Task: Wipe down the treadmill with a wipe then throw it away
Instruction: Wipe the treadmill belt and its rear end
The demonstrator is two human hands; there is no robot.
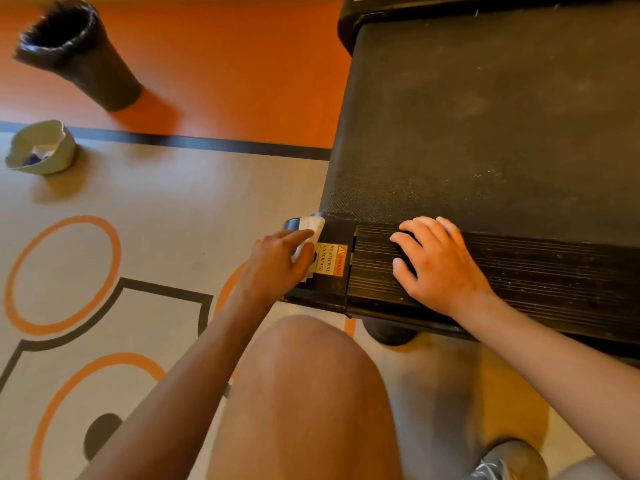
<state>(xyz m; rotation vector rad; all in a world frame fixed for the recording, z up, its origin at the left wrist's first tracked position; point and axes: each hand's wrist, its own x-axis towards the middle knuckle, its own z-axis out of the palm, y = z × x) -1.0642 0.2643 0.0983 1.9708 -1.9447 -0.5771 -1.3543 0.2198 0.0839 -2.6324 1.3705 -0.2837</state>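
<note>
The black treadmill (485, 133) fills the upper right, its belt running away from me and a ribbed rear cover across the near end. My left hand (277, 265) presses a white wipe (313, 227) against the treadmill's rear left corner cap, beside an orange warning sticker (331, 259). The fingers lie over the wipe, so most of it is hidden. My right hand (436, 261) rests flat with spread fingers on the ribbed rear cover. A black bin (86, 60) lined with a dark bag stands on the orange floor at the far left.
A pale tub (41, 148) with wipes inside sits on the floor at the left, below the bin. My bare knee (304, 393) is in the lower middle and a grey shoe (509, 462) at the lower right. The floor carries orange rings and black lines.
</note>
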